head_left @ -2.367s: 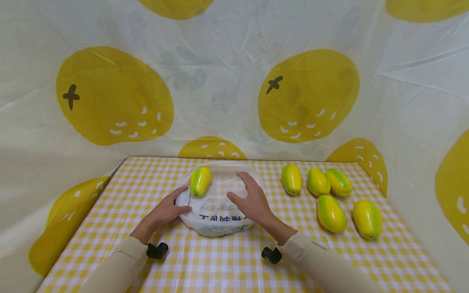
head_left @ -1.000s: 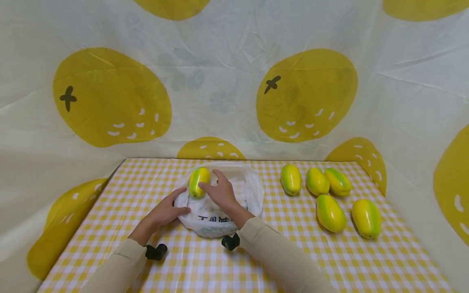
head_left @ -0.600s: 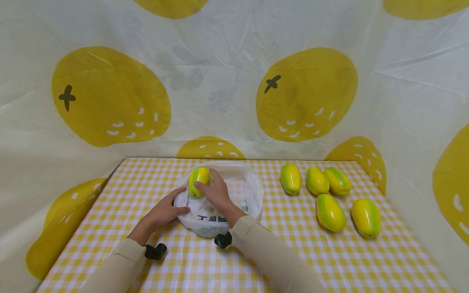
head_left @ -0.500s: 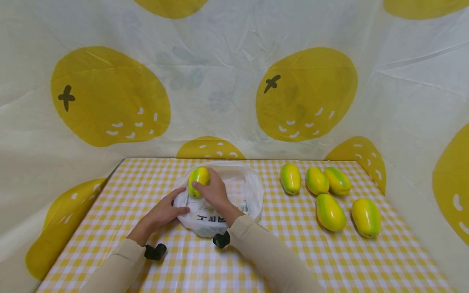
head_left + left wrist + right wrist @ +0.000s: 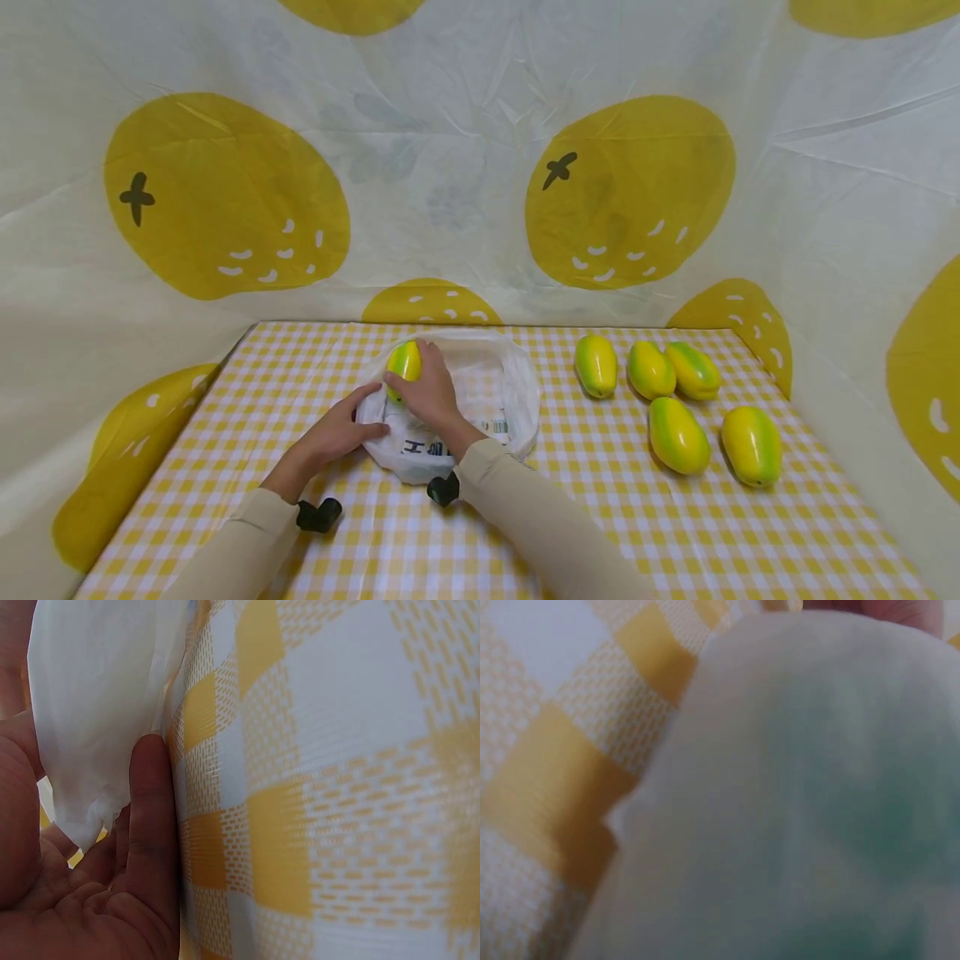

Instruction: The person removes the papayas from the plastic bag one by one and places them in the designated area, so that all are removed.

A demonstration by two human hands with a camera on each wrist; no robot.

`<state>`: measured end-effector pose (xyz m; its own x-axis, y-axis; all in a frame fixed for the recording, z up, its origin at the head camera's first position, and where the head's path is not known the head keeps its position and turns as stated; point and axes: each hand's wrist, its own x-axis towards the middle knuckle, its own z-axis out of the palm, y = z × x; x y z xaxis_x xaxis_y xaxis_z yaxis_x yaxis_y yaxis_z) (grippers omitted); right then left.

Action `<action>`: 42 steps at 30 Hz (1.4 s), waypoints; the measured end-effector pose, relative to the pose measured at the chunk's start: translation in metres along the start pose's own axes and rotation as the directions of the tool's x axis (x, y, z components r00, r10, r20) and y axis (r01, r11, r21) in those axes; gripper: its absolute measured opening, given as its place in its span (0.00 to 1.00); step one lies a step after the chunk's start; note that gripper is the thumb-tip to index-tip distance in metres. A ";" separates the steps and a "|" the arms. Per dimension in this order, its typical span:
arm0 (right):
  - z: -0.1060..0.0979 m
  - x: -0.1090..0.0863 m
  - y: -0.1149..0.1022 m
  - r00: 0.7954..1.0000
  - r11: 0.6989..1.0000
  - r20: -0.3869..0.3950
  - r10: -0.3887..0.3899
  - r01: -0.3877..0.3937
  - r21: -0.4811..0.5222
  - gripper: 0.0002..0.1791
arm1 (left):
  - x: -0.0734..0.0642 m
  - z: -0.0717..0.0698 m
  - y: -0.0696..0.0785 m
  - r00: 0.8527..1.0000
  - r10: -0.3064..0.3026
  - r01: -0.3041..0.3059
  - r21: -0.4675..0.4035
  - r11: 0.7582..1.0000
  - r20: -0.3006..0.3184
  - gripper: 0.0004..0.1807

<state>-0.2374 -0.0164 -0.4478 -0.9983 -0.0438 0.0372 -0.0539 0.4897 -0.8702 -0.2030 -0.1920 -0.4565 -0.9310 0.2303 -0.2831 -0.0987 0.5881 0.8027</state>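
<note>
A white plastic bag (image 5: pixel 522 392) with dark print stands with its mouth spread wide on the checked cloth in the head view. Inside its left part is a glossy yellow-green papaya (image 5: pixel 402 360). My right hand (image 5: pixel 431 387) reaches into the bag and grips this papaya, thumb across its front and fingers along its right side. At the bag's left side my left hand (image 5: pixel 335 433) rests with thumb and fingers spread against the plastic. In the left wrist view the bag (image 5: pixel 105 705) hangs between thumb and fingers. The bag (image 5: pixel 802 787) hides most of the right hand in the right wrist view.
Several more papayas lie loose right of the bag, among them a back one (image 5: pixel 597 367) and a front right one (image 5: pixel 752 447). The table wears a yellow-and-white checked cloth (image 5: pixel 420 550). A fruit-print curtain (image 5: pixel 442 167) stands behind and at both sides.
My right hand has moved left from the bag's right side to the papaya inside and closed round it, covering more of it. The left hand has stayed at the bag's left side.
</note>
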 end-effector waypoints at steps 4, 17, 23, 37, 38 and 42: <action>0.001 0.001 0.000 1.000 0.999 0.002 -0.019 0.019 -0.026 0.47 | 0.001 -0.001 -0.001 1.000 0.003 -0.003 -0.002 1.000 -0.003 0.46; 0.005 0.004 0.004 0.997 0.984 -0.014 -0.070 0.066 -0.167 0.45 | 0.001 0.000 0.002 1.000 0.013 -0.013 -0.009 1.000 0.001 0.46; 0.004 0.006 0.002 0.998 0.979 -0.003 -0.062 0.061 -0.193 0.46 | 0.000 -0.001 0.003 1.000 0.016 -0.016 0.004 1.000 -0.004 0.47; 0.002 0.004 0.004 0.998 0.979 -0.005 -0.070 0.067 -0.195 0.45 | 0.003 0.002 0.000 1.000 -0.020 0.020 0.004 1.000 -0.010 0.45; 0.001 0.003 0.004 0.997 0.978 -0.006 -0.073 0.070 -0.194 0.45 | 0.003 0.002 0.000 1.000 -0.026 0.026 0.007 1.000 -0.012 0.45; -0.001 0.001 0.003 0.996 0.976 0.001 -0.091 0.089 -0.196 0.45 | 0.003 0.001 0.000 0.999 -0.031 0.031 0.018 0.999 -0.017 0.46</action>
<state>-0.2388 -0.0138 -0.4503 -0.9893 -0.0891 0.1153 -0.1455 0.6453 -0.7500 -0.2058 -0.1907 -0.4579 -0.9335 0.1985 -0.2987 -0.1215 0.6086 0.7841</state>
